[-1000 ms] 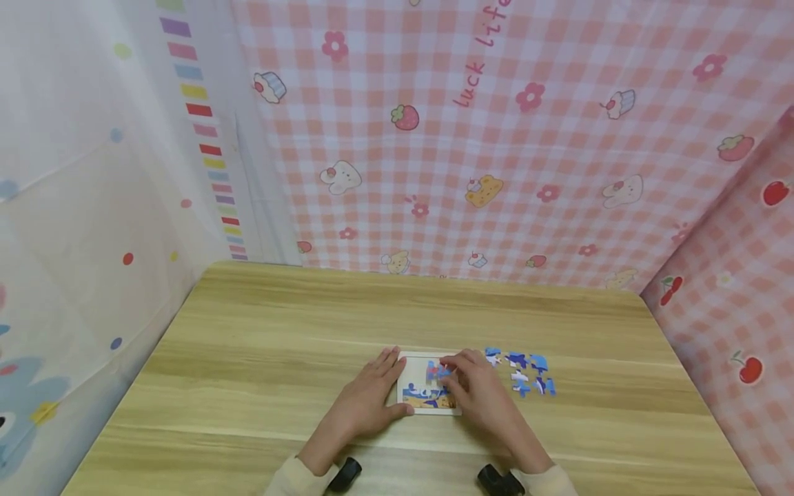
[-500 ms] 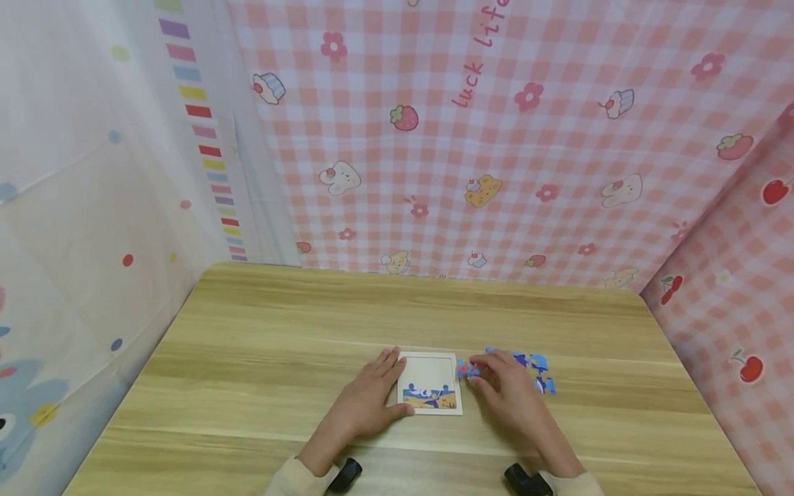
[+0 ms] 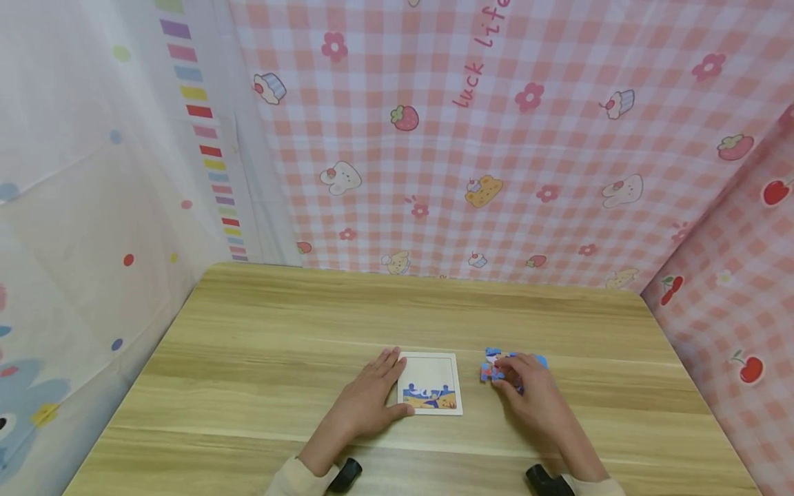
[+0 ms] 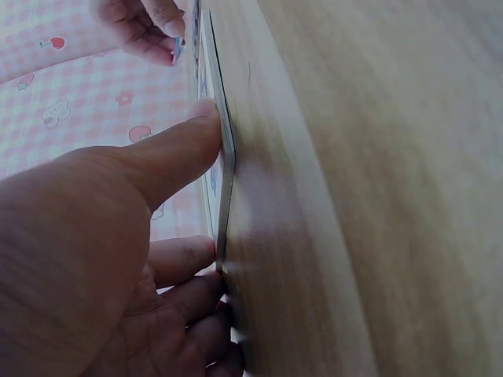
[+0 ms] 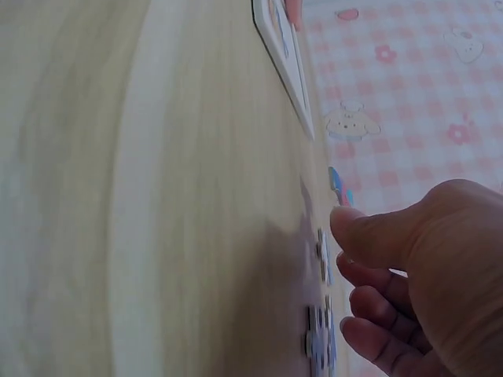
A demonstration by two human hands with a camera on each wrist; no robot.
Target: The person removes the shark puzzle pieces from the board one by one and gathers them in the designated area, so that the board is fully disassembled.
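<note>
Hung at the back, a tall pink-and-white checked cloth [image 3: 372,151] with cartoon prints. Below, a broad wood-grain table [image 3: 248,379]; on its left, a white cloth [image 3: 93,207] with coloured dots, and on its right, a second checked cloth [image 3: 713,310] printed with cherries. Next, at the left side of a square puzzle tray [image 3: 428,370], the left hand [image 3: 366,399], fingers extended and relaxed along the edge, thumb spread well apart onto the near left corner, merely touching the rim. Well to the right of the tray, the right hand [image 3: 530,389], thumb and fingertips closed in a pinch on one red-and-blue puzzle piece [image 3: 490,373], lower fingers loosely bent. Flat on the table between both forearms, the tray itself, white-rimmed, pale and bare across the far part, with a fitted picture strip [image 3: 429,398] in blue and sandy orange along the near side. At the cuffs, cream sleeves [image 3: 298,479] and black wrist devices [image 3: 344,475]. Smaller again, loose puzzle pieces [image 3: 492,352] on the table right of the tray, partly hidden under the right hand, impossible to count. Last, the pinched piece, raised off the tabletop in the left wrist view.
</note>
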